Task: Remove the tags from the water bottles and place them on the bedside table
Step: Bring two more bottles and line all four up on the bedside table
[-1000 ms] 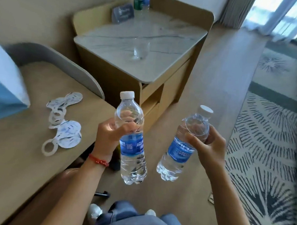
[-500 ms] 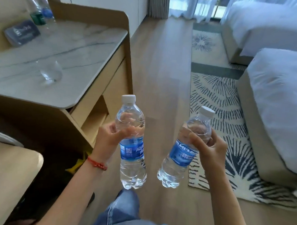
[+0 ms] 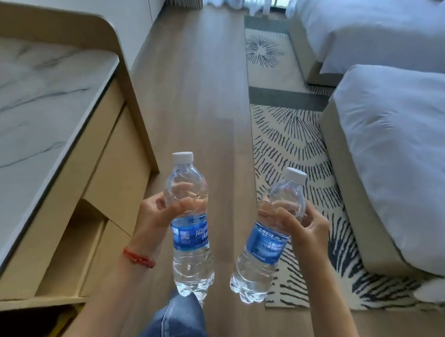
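While both hands are full, the main risk is a slip: the left hand grasps the left bottle with thumb and fingers curled round its clear shoulder above the blue label, and the right hand grasps the right bottle the same way, so each hangs by its smooth, tapered upper part with most of the water's weight below the grip. A loosening finger would likely let a bottle slide down and drop onto the wooden floor or the patterned rug at centre right. The right bottle tilts, its cap leaning toward the upper right; the left one stands close to upright. Their bases sit near each other at lower centre, so a swing could knock them together. Neither neck shows a tag, so I judge that step done and the placing still ahead; no bedside table can be picked out for certain, and walking while looking down could mean clipping the corner of the marble-topped bench at left. By count: two bottles, two white caps, two hands, one red bracelet on the left wrist, two beds at right, one rug, one bench.
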Tool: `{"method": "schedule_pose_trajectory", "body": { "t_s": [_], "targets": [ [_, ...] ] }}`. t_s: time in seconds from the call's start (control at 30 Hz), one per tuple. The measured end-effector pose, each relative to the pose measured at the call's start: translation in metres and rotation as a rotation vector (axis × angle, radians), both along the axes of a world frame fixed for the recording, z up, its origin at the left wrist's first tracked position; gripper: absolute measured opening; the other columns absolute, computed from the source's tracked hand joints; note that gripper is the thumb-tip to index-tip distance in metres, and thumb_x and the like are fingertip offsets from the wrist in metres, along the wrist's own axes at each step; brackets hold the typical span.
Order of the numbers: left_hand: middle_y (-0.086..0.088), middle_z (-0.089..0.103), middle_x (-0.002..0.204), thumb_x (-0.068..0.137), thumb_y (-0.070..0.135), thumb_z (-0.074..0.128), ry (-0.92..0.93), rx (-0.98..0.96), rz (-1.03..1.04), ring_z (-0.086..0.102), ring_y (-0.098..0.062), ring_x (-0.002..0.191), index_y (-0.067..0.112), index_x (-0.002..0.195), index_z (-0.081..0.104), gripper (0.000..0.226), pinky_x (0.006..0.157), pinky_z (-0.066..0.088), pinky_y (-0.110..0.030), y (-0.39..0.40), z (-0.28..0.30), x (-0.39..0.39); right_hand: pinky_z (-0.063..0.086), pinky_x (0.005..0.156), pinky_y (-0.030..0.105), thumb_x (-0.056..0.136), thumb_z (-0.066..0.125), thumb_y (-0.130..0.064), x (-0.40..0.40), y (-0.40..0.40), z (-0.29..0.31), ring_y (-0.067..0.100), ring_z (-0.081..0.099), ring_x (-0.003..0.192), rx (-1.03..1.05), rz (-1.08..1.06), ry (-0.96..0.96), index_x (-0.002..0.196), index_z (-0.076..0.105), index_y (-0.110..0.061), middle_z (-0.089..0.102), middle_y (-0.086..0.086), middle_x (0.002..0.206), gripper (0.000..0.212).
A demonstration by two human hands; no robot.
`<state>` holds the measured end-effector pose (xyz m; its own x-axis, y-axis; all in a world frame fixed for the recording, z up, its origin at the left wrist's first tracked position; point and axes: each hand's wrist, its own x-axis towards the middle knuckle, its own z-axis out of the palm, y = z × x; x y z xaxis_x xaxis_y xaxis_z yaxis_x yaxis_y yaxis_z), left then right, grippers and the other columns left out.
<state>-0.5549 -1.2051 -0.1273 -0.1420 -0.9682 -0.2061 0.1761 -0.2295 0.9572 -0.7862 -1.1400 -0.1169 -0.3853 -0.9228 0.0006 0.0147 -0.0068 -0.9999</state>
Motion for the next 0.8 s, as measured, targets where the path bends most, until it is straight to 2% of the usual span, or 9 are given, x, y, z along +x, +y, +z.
{"method": "schedule_pose_trajectory", "body": {
  "t_s": [0.27,0.43,0.57,0.67,0.8],
  "targets": [
    [-0.005,0.073,0.086,0.046,0.035,0.076,0.009,0.025,-0.015,0.069,-0.02,0.08,0.016,0.092,0.069,0.05,0.065,0.054,-0.023,-0.131,-0.002,-0.033,0.054,0.058,0.019,0.057,0.073,-0.039,-0.025,-0.125,-0.003,0.011,0.068,0.063,0.037,0.023,-0.008,0.076,0.069,-0.02,0.072,-0.002,0.071,0.028],
    [-0.004,0.074,0.084,0.048,0.039,0.076,-0.002,0.035,-0.027,0.07,-0.02,0.078,0.017,0.089,0.071,0.047,0.062,0.054,-0.023,-0.203,-0.009,-0.064,0.053,0.057,0.018,0.055,0.072,-0.043,-0.062,-0.2,-0.008,0.012,0.068,0.064,0.074,0.014,-0.007,0.08,0.067,-0.017,0.072,-0.001,0.071,0.036],
    [-0.001,0.074,0.084,0.045,0.043,0.078,-0.014,0.036,-0.018,0.07,-0.017,0.077,0.017,0.095,0.068,0.057,0.061,0.054,-0.021,-0.262,-0.013,-0.099,0.054,0.059,0.02,0.054,0.073,-0.044,-0.1,-0.263,-0.011,0.014,0.068,0.065,0.078,0.016,-0.004,0.08,0.067,-0.017,0.072,0.0,0.072,0.038],
    [0.002,0.074,0.083,0.048,0.043,0.077,-0.023,0.021,-0.016,0.07,-0.016,0.077,0.016,0.096,0.067,0.056,0.061,0.054,-0.02,-0.311,-0.009,-0.132,0.055,0.059,0.02,0.052,0.073,-0.043,-0.133,-0.317,-0.008,0.014,0.068,0.065,0.069,0.027,-0.019,0.078,0.067,-0.017,0.072,0.0,0.07,0.037],
    [0.002,0.075,0.081,0.031,0.062,0.082,-0.038,0.0,0.016,0.07,-0.015,0.076,0.016,0.096,0.066,0.081,0.061,0.054,-0.02,-0.378,0.003,-0.178,0.054,0.058,0.019,0.053,0.073,-0.039,-0.18,-0.384,0.002,0.013,0.068,0.065,0.037,0.048,-0.044,0.082,0.065,-0.015,0.072,0.0,0.071,0.039]
  ]
}}
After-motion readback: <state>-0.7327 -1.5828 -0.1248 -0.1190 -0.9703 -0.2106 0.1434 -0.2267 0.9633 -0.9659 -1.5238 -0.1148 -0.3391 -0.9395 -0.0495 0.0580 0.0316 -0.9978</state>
